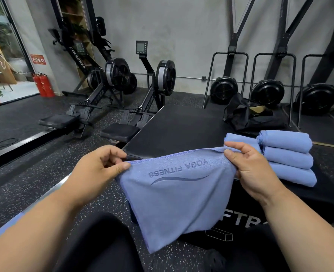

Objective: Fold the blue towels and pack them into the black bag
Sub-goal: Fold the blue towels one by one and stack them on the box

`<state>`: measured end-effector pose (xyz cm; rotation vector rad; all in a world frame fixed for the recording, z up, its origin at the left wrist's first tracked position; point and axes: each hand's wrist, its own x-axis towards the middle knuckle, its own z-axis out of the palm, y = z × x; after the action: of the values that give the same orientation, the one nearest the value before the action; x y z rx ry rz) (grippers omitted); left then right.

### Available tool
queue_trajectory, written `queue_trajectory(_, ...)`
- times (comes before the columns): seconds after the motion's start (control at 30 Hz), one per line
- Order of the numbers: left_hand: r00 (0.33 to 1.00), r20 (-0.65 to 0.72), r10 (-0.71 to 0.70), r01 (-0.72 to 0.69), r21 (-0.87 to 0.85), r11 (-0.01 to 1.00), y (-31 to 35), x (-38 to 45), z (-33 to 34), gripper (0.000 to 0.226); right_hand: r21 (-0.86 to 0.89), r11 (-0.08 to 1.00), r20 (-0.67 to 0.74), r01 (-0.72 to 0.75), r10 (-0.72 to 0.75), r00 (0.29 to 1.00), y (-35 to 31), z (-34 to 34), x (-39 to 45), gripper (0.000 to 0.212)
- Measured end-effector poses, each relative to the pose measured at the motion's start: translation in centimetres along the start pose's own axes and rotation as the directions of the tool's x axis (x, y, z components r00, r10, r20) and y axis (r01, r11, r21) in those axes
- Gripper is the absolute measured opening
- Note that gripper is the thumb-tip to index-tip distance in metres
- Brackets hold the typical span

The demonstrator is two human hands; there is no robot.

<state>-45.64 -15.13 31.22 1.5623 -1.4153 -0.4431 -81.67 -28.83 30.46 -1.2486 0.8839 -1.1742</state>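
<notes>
A blue towel [178, 201] printed "YOGA FITNESS" hangs in front of me, held up by its top edge. My left hand [101, 165] pinches its left corner and my right hand [250, 169] pinches its right corner. The cloth droops down over my lap. To the right, on a black platform [181, 130], lie several folded blue towels [287, 156] in a row, just beyond my right hand. The black bag [244, 116] sits crumpled and open farther back on the same platform, apart from both hands.
Two rowing machines [123, 91] stand on the speckled rubber floor to the left. Fan bikes [266, 93] line the grey wall at the back right. Red fire extinguishers [43, 85] stand by a glass door at the left. My legs in black are below.
</notes>
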Motion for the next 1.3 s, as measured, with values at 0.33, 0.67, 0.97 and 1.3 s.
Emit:
queue_trajectory(0.33,0.975,0.221,-0.012,-0.001,0.059,0.998,-0.3,0.2,-1.8,0.019,-0.286,0.958,0.105,0.007,0.024,0.994,-1.5,-1.0,0.3,0.009)
queue_trajectory(0.67,0.969,0.242,-0.049,0.017,0.133,0.991,-0.7,0.8,-2.6,0.021,-0.528,0.849,0.288,0.025,0.151,0.946,-1.7,-1.4,-0.5,0.01)
queue_trajectory(0.97,0.937,0.347,-0.047,0.085,-0.097,0.992,0.9,1.5,-3.6,0.012,-0.557,0.827,0.32,0.078,0.127,0.939,-0.6,-1.8,-1.2,0.022)
queue_trajectory(1.3,0.929,0.367,-0.052,0.163,-0.278,0.947,1.9,3.9,-4.2,0.064,-0.651,0.734,0.377,0.191,0.094,0.922,-1.5,-2.2,-0.8,0.024)
